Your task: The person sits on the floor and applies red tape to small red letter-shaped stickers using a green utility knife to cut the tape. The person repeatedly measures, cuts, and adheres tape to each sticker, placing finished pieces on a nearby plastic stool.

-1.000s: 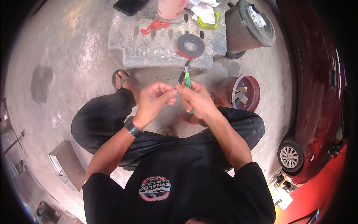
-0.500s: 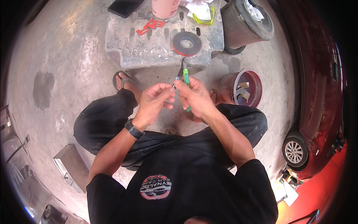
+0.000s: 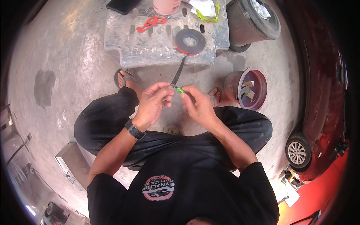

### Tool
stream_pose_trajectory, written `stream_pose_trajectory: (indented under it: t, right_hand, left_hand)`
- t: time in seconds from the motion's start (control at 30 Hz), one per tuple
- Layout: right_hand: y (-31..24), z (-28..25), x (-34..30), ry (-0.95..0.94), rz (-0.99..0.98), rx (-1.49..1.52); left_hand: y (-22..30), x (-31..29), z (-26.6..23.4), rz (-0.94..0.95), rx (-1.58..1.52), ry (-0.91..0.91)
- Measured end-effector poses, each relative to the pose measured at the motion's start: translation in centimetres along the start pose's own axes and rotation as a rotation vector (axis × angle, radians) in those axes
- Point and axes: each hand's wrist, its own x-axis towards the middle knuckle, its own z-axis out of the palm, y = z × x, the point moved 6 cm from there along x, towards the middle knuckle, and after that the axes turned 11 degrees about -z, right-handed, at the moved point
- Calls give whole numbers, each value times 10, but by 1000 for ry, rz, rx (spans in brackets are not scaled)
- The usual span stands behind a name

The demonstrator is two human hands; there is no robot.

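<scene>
My left hand [image 3: 153, 100], with a black watch on the wrist, pinches the free end of a dark tape strip [image 3: 180, 69]. That strip runs up to the tape roll [image 3: 190, 42], black with a red edge, lying flat on the worn grey bench. In my right hand [image 3: 199, 104] is a green utility knife [image 3: 180, 90], its tip close to the left fingertips at the strip's end. My right fingers hide most of the knife's body. Red cut-out pieces [image 3: 152, 23] lie left of the roll.
On the bench [image 3: 131, 52] are a black phone [image 3: 122, 4], a pinkish container [image 3: 167, 6] and a yellow-green strip [image 3: 210, 17] by white paper. A dark bin [image 3: 255, 26] and an open bucket [image 3: 228, 88] with scraps stand right. Farther right is a dark red car [image 3: 322, 93].
The green knife has swung from upright to pointing left at the tape end. My right hand has shifted slightly right and down, and the strip shows more fully.
</scene>
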Motion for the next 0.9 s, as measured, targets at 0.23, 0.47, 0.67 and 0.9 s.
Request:
stream_pose_trajectory:
  t: [0.23,0.47,0.67,0.9]
  right_hand:
    - [-13,-3,2,59,-165,-170]
    - [-18,4,2,5,-218,-390]
    - [-10,8,1,42,-305,-478]
    - [-16,10,2,81,-424,-496]
  left_hand:
    - [-2,4,-3,-60,-49,-2]
    - [-6,4,0,-107,-89,0]
    - [-9,2,2,-133,-111,-8]
    - [-15,-1,9,-186,-159,-16]
